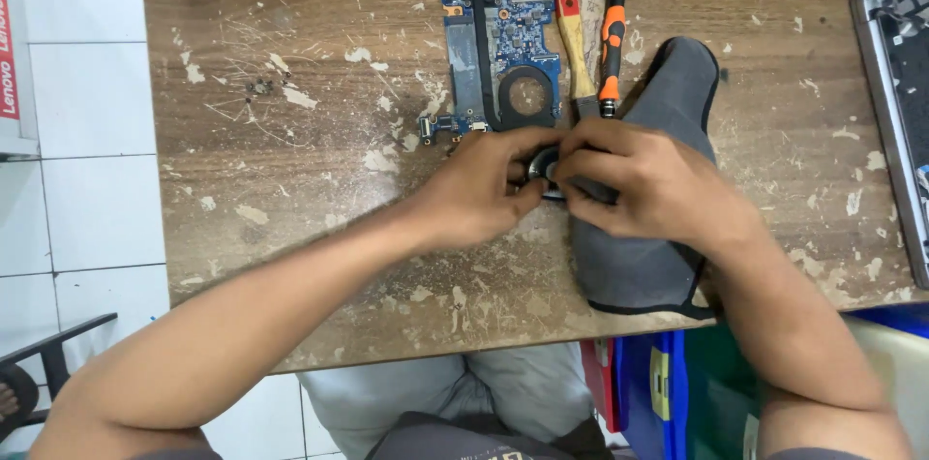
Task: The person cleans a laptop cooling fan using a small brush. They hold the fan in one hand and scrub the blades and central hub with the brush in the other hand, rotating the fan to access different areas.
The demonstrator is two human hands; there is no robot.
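Our left hand and right hand cover most of the small round part between them, so we cannot tell what it is. The right hand also hides the tips of the brush and the screwdriver. The top edge cuts the circuit board, and the right edge cuts the laptop case. The tiny screws are too small to count.

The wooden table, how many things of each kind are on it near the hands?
Blue circuit board: 1
Handled tools, one red-and-yellow, one orange-and-black: 2
Grey cloth: 1
Small round dark part, held in both hands: 1
Total: 5
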